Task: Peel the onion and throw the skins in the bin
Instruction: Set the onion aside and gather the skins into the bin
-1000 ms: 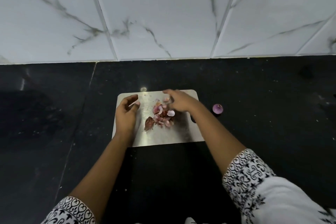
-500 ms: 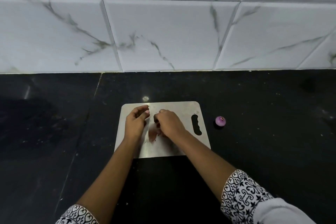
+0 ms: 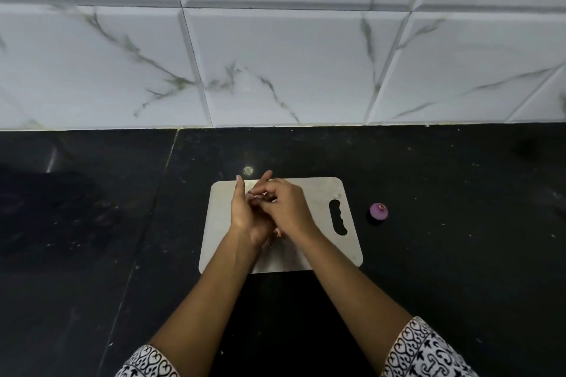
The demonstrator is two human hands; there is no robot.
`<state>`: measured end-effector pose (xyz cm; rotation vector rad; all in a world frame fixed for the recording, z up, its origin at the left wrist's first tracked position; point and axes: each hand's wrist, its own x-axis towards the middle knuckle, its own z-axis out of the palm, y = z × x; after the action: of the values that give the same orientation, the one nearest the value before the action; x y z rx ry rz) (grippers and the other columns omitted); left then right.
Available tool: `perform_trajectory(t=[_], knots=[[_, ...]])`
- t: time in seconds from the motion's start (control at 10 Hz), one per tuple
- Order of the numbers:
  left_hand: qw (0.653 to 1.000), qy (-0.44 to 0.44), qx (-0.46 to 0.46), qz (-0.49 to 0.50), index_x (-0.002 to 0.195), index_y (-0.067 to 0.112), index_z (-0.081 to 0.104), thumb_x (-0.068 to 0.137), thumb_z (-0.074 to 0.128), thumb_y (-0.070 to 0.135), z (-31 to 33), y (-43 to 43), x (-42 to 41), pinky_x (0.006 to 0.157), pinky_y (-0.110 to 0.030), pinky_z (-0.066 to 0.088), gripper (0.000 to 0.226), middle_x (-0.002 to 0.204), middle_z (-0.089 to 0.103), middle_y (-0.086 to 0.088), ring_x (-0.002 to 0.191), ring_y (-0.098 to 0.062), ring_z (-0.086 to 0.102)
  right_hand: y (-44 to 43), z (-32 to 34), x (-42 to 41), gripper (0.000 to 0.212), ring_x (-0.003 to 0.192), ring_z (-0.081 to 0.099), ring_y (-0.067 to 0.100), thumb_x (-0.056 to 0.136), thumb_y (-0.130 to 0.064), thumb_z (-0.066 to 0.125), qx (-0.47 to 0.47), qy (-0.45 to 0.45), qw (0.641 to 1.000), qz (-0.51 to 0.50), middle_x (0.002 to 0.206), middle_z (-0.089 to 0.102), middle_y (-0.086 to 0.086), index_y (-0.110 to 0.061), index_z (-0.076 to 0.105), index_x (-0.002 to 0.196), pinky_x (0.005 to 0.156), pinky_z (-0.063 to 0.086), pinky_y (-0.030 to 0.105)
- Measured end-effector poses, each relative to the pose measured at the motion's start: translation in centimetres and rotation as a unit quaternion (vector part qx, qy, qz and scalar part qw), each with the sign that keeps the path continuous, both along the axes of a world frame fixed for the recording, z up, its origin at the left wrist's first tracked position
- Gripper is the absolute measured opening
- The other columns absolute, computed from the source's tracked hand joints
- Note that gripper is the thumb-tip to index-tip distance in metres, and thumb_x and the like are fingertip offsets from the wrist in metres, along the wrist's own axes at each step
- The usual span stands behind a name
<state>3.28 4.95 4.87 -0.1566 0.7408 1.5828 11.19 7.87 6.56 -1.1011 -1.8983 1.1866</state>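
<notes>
**One onion (image 3: 379, 211) bare, skins (image 3: 278, 232) cupped between two hands**

The small, round purple onion sits on the black stone counter (image 3: 444, 223), just right of one brushed-steel cutting board (image 3: 321, 193) with a slotted handle. Above the board, the left hand (image 3: 245, 214) cups with its fingers nearly straight. The right hand (image 3: 286, 208) curls its fingers over pinkish papery skins, which are mostly hidden.

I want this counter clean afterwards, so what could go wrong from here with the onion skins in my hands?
1. The onion skins are bunched between the left hand and right hand above the cutting board. Loose flakes could drop, and no bin is in view.
2. The peeled onion sits free on the counter beside the board, where a passing arm might set it rolling.
</notes>
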Motion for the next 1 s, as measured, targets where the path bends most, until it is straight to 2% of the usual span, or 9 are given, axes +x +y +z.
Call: perform_trajectory(t=[0.1, 0.2, 0.3, 0.4, 0.5, 0.6, 0.7, 0.8, 1.0], knots=[[1.0, -0.014, -0.014, -0.005, 0.125, 0.009, 0.058, 0.099, 0.029, 0.047, -0.7, -0.3, -0.5, 0.109, -0.04, 0.037, 0.054, 0.131, 0.057, -0.016, 0.124, -0.031, 0.053, -2.4, 0.0, -1.2, 0.026, 0.107, 0.055, 0.015, 0.094, -0.025, 0.046, 0.016, -0.108, 0.992, 0.066, 0.116, 0.063, -0.002, -0.023, 0.067, 0.11, 0.092, 0.043, 0.032], [0.999, -0.019, -0.037, -0.023, 0.108, 0.005, 0.062, 0.101, 0.032, 0.041, -0.8, -1.4, -0.8, 0.065, -0.031, 0.059, 0.048, 0.099, 0.071, -0.015, 0.084, -0.027, 0.073, -2.3, -1.0, -0.5, 0.044, 0.117, 0.039, 0.011, 0.098, -0.03, 0.016, 0.169, -0.345, 0.916, 0.116, 0.125, 0.051, -0.006, -0.029, 0.056, 0.116, 0.097, 0.031, 0.032], [0.996, 0.037, -0.084, -0.007, 0.101, 0.008, 0.063, 0.101, 0.037, 0.039, -1.1, -1.8, -0.8, 0.061, -0.03, 0.054, 0.04, 0.081, 0.074, -0.01, 0.08, -0.023, 0.07, -2.2, -1.8, 0.2, 0.03, 0.133, 0.028, 0.023, 0.09, -0.022, 0.05, 0.348, -0.367, 0.845, 0.175, 0.141, 0.041, 0.006, -0.017, 0.06, 0.119, 0.106, 0.026, 0.044], [0.988, 0.077, -0.125, 0.043, 0.085, 0.012, 0.062, 0.099, 0.039, 0.043, -1.5, -1.5, -1.5, 0.055, -0.023, 0.049, 0.041, 0.067, 0.066, -0.002, 0.066, -0.013, 0.061, -2.7, -1.1, 0.3, 0.033, 0.135, 0.028, 0.025, 0.09, -0.021, 0.054, 0.356, -0.315, 0.859, 0.189, 0.144, 0.04, 0.005, -0.021, 0.059, 0.122, 0.109, 0.022, 0.046], [0.978, 0.076, -0.164, 0.104, 0.07, 0.015, 0.051, 0.099, 0.04, 0.043, -1.7, -1.2, -3.2, 0.031, -0.013, 0.03, 0.042, 0.036, 0.042, 0.008, 0.03, -0.002, 0.037, -1.2, -0.2, 1.8, 0.029, 0.113, 0.051, 0.022, 0.086, -0.008, 0.058, 0.248, -0.121, 0.959, 0.07, 0.12, 0.061, 0.004, -0.019, 0.067, 0.111, 0.094, 0.04, 0.033], [0.978, 0.069, -0.164, 0.111, 0.064, 0.018, 0.046, 0.099, 0.041, 0.042, -1.8, -1.6, -5.1, 0.027, -0.013, 0.019, 0.043, 0.034, 0.036, 0.01, 0.025, -0.002, 0.028, 2.4, -0.2, 2.8, 0.035, 0.101, 0.059, 0.021, 0.088, 0.005, 0.047, 0.12, -0.194, 0.973, 0.018, 0.111, 0.064, 0.007, -0.012, 0.065, 0.111, 0.088, 0.047, 0.028], [0.981, 0.064, -0.158, 0.09, 0.062, 0.018, 0.043, 0.099, 0.041, 0.039, -1.8, -2.0, -5.8, 0.026, -0.015, 0.017, 0.042, 0.034, 0.034, 0.009, 0.025, -0.003, 0.027, 5.2, -1.0, 2.3, 0.04, 0.108, 0.056, 0.027, 0.088, 0.006, 0.043, 0.129, -0.32, 0.936, 0.072, 0.121, 0.058, 0.012, -0.01, 0.059, 0.121, 0.093, 0.044, 0.033], [0.982, 0.055, -0.16, 0.087, 0.061, 0.018, 0.042, 0.097, 0.04, 0.038, -2.1, -2.3, -6.0, 0.027, -0.014, 0.016, 0.042, 0.034, 0.034, 0.008, 0.025, -0.004, 0.028, 4.4, -1.7, 1.1, 0.04, 0.113, 0.049, 0.029, 0.089, 0.0, 0.042, 0.163, -0.367, 0.903, 0.155, 0.124, 0.053, 0.013, -0.009, 0.052, 0.127, 0.092, 0.043, 0.037], [0.981, 0.038, -0.159, 0.102, 0.062, 0.016, 0.041, 0.098, 0.028, 0.051, -2.8, -2.8, -6.2, 0.031, -0.013, 0.014, 0.052, 0.036, 0.034, 0.005, 0.027, -0.006, 0.026, -1.5, -2.4, 1.1, 0.03, 0.112, 0.045, 0.028, 0.093, -0.021, 0.046, 0.204, -0.399, 0.864, 0.229, 0.123, 0.049, 0.012, -0.011, 0.052, 0.121, 0.086, 0.043, 0.04]])
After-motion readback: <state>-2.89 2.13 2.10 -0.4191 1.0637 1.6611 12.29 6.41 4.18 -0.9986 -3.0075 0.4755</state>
